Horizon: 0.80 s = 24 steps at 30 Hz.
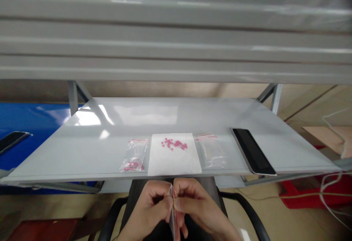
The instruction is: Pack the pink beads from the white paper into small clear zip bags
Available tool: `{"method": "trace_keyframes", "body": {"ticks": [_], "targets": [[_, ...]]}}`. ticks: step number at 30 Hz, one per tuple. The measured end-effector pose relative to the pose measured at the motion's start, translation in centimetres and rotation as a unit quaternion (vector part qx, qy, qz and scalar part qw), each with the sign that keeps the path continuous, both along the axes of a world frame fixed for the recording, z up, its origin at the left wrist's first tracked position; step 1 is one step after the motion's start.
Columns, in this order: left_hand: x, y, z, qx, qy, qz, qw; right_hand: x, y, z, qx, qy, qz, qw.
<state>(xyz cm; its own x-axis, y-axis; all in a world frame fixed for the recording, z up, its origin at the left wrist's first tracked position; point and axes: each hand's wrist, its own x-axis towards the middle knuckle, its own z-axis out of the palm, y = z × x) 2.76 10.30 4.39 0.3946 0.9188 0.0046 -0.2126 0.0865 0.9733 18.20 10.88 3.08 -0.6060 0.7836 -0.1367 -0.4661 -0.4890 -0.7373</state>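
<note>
Over my lap, just off the table's front edge, my left hand and my right hand pinch the top of a small clear zip bag from either side. It is seen nearly edge-on, so whether its mouth is open and what it contains cannot be made out. On the table, a white sheet of paper bears a scatter of small round pink tablets. To its left lies a clear zip bag with pink tablets at its bottom. Right of the paper is a stack of clear zip bags.
A dark tablet device lies on the right of the white table. A ribbed grey panel hangs above. Left is a blue table with a phone. Chair armrests flank my lap; cables hang at right.
</note>
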Motion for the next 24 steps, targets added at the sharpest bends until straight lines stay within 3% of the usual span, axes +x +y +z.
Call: {"method": "trace_keyframes", "body": {"ticks": [8,12,16,21,24], "targets": [[-0.1,0.1,-0.4,-0.015,-0.004,-0.021,1.0,-0.1,-0.3,-0.1,-0.04,0.015,0.003,0.999],[-0.3,0.0,-0.8,-0.047,-0.017,-0.036,0.998,0.2,-0.1,-0.2,-0.044,-0.007,-0.031,0.999],[-0.3,0.1,-0.5,0.083,0.131,0.052,0.987,0.9,0.4,0.7,0.065,-0.171,-0.078,0.98],[-0.5,0.2,-0.7,0.276,0.206,0.182,0.921,1.4,0.9,2.2,0.112,-0.274,-0.096,0.95],[-0.2,0.2,-1.1,0.321,0.235,0.152,0.905,1.0,1.0,3.1,0.163,-0.339,-0.094,0.922]]}}
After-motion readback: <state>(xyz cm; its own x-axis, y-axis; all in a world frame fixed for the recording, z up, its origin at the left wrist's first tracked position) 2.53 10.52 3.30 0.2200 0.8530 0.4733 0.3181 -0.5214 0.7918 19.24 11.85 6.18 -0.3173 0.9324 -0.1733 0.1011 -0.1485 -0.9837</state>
